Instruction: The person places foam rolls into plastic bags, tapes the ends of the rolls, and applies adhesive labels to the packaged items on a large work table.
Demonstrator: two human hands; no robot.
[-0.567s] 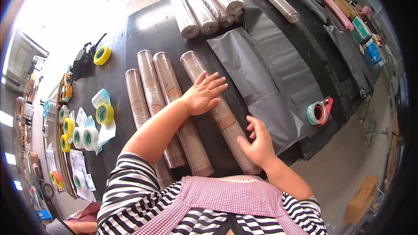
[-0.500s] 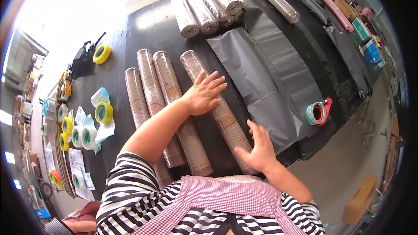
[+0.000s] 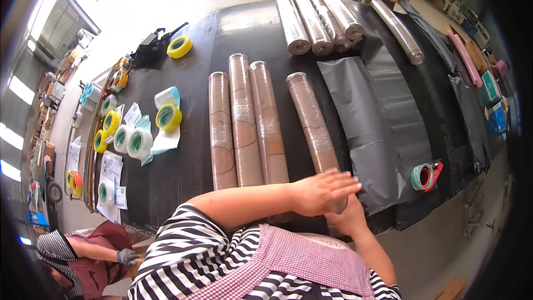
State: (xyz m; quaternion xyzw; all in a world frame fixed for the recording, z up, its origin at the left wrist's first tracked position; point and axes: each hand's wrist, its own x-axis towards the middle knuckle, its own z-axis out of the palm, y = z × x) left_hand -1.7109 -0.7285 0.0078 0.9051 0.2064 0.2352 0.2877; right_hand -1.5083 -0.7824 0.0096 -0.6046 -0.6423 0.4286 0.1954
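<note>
A brown-beige, film-wrapped roll [image 3: 312, 122] lies lengthwise on the black table in front of me. Over its near end, my left hand [image 3: 325, 190] has its fingers stretched out and close together, palm toward the roll. My right hand [image 3: 348, 216] is at the same end, just below the left one; its fingers are mostly hidden. Left of this roll, three similar wrapped rolls [image 3: 243, 128] lie side by side, their near ends covered by my left arm. To the right, a grey plastic sheet [image 3: 369, 133] is spread beside the roll.
Several shiny wrapped rolls [image 3: 317, 19] lie at the far side, with another single roll [image 3: 397, 30] to their right. Yellow tape rolls [image 3: 169, 117] and papers sit at left. A tape dispenser [image 3: 425, 177] rests near the right edge. Two people stand nearby, far right and lower left.
My left hand has slid from the roll's upper middle to its near end, beside my right hand. The view has shifted, bringing both other people further into sight.
</note>
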